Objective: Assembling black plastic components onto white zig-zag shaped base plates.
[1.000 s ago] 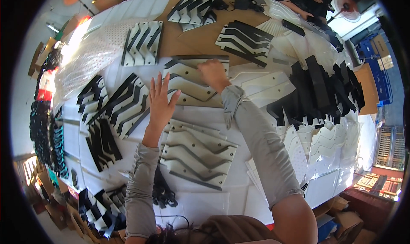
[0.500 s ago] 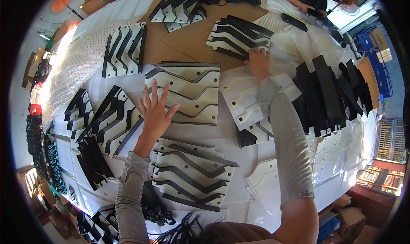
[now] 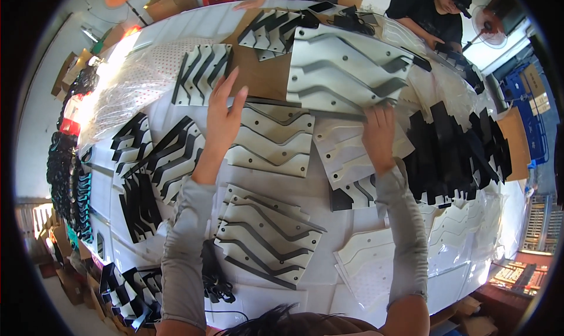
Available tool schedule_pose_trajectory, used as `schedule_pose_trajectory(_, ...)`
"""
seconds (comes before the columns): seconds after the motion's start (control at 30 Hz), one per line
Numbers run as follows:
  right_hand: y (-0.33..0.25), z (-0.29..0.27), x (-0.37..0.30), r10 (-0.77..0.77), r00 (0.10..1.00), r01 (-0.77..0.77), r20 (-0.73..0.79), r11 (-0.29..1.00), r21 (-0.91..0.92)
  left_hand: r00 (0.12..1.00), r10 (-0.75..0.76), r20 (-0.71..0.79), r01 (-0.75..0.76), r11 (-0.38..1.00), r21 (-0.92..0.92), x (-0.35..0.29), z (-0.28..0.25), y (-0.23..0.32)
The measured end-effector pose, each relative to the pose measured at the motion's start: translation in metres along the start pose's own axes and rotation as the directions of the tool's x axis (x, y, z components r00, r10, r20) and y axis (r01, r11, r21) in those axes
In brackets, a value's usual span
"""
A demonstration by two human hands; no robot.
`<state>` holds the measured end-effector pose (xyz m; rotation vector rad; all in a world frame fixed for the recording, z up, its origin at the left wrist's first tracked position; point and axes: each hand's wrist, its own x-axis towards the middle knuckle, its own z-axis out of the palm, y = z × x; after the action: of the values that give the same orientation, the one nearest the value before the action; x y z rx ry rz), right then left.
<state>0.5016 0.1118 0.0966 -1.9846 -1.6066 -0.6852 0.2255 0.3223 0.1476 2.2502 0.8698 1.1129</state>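
Note:
My right hand [image 3: 379,130] grips the lower edge of a raised white panel with grey wavy strips [image 3: 346,71]. The panel is tilted up above the far part of the table. My left hand [image 3: 225,115] is open, thumb apart from the fingers, and holds nothing. It is over the left edge of a similar striped panel [image 3: 273,139] lying mid-table. Nearer me lies another panel stack with wavy strips [image 3: 270,236]. Below my right hand is a plain white notched sheet [image 3: 341,151], overlapping a striped panel [image 3: 355,194].
Black strips [image 3: 443,151] are piled at the right. More striped panels [image 3: 202,74] lie far left, with others [image 3: 176,154] at the left. Clear plastic wrap [image 3: 129,83] covers the left edge. A person in black [image 3: 426,15] works at the far right; another person's hand [image 3: 249,4] rests on the far edge.
My right hand has lifted the striped panel off the far table and brought it nearer. My left hand has moved up and slightly right. The view has shifted, showing more of the far side.

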Motion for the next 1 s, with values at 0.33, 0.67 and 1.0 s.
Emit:
schedule_pose_trajectory(0.33,-0.039,-0.063,-0.011,-0.068,0.996,0.070,-0.053,0.997,0.041,0.967,0.087,-0.240,-0.134,0.973,-0.187,0.051,-0.017,0.083)
schedule_pose_trajectory(0.67,-0.040,-0.077,-0.006,-0.092,0.994,0.093,-0.056,0.995,0.019,0.886,0.401,-0.232,-0.385,0.916,0.113,0.072,-0.010,0.086)
schedule_pose_trajectory(1.0,-0.008,-0.019,0.030,0.025,0.999,-0.024,0.040,0.999,-0.034,0.997,-0.042,0.068,-0.001,0.848,0.530,0.094,0.022,-0.014)
